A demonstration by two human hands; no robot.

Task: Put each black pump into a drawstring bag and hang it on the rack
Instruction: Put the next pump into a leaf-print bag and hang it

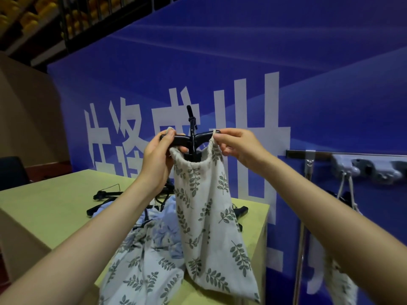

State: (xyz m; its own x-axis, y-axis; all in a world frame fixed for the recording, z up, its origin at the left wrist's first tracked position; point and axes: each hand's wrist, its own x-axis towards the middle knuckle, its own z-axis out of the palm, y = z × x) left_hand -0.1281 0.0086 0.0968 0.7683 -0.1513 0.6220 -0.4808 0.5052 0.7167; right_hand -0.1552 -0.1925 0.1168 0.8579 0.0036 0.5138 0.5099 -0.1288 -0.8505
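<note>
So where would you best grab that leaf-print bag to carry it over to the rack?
By its cream drawstring loops at the gathered mouth, from above, one loop per side. The white leaf-print cloth bag hangs limp, with the black T-handled pump poking out the top, so the cords carry its weight best.

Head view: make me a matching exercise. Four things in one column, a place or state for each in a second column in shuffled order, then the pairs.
Things
1. black pump
2. leaf-print bag
3. second leaf-print bag
4. spare pumps

Places or states
A. lying on the table
B. hanging by its cord from the rack
C. sticking out of the bag mouth, handle up
D. held up by its cords in the left hand and right hand

Pairs: 1-C, 2-D, 3-B, 4-A
</note>
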